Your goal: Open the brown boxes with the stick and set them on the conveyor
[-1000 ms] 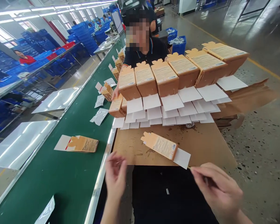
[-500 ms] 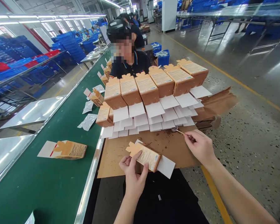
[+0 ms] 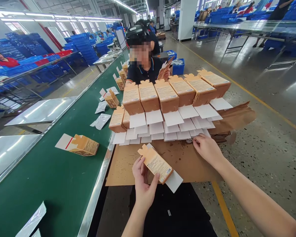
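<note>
My left hand (image 3: pixel 145 182) grips a small orange carton (image 3: pixel 158 164) with printed text, thumb on its near side. The carton's notched flaps point up and left, and a white flap sticks out at its lower right. At the far right of the brown cardboard sheet (image 3: pixel 128 168), the fingers of my right hand (image 3: pixel 206 146) are pinched together. They are right beside a small, round, shiny dish (image 3: pixel 189 140), half hidden against the white flaps. Whatever the fingertips hold is covered by the hand.
Stacked orange cartons (image 3: pixel 166 95) with white flaps (image 3: pixel 171 118) line the sheet's back. On the green conveyor (image 3: pixel 64 184) at left lie an open carton (image 3: pixel 85 144) and silvery packets (image 3: pixel 101 121). A co-worker (image 3: pixel 144 67) sits behind the stack, holding flat brown pieces.
My right hand has come left to the dish, and the thin stick it held no longer shows. The carton in my left hand has tilted more steeply. The conveyor cartons appear shifted, and my view has turned.
</note>
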### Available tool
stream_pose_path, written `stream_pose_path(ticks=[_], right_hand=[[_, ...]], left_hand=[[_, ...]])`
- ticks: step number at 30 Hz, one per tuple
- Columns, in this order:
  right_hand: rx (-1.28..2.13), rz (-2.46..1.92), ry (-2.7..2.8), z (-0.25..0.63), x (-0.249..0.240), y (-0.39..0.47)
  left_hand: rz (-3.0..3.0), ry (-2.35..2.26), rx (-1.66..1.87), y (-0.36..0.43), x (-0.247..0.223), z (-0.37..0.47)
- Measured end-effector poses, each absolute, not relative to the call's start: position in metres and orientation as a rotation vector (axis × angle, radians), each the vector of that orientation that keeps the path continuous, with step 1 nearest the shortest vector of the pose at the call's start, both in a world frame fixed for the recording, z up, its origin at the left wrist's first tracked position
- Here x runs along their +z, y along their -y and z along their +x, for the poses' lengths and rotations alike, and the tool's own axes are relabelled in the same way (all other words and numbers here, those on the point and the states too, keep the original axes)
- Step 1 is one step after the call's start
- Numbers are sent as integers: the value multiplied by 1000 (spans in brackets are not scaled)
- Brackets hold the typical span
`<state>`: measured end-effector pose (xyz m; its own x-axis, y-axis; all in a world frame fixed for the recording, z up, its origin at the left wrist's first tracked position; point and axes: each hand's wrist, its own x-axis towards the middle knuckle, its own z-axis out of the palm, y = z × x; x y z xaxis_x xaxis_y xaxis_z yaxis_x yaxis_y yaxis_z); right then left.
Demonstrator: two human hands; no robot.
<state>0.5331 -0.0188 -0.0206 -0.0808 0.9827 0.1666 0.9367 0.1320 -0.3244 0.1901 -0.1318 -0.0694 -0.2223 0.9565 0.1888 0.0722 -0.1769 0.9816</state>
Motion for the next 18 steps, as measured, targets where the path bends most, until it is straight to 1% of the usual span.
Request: stream_pose_path(ticks=[5, 10, 12, 15, 16, 18], right_hand=[[173, -1838, 2058, 538, -6, 18], [146, -1639, 1865, 532, -2, 60], [240, -1485, 1792, 507, -10, 87], [458, -1233, 1742, 448, -27, 124], [496, -1186, 1744, 426, -33, 132], [528, -1180, 1753, 389, -44, 141]], left_hand=[[1031, -1218, 1536, 136, -62, 196], [960, -1298, 1709, 127, -53, 153], [890, -1357, 1683, 122, -49, 133], [852, -1375, 1476, 116, -46, 114], [866, -1371, 1420, 115, -46, 111], [910, -1379, 1419, 115, -46, 110]])
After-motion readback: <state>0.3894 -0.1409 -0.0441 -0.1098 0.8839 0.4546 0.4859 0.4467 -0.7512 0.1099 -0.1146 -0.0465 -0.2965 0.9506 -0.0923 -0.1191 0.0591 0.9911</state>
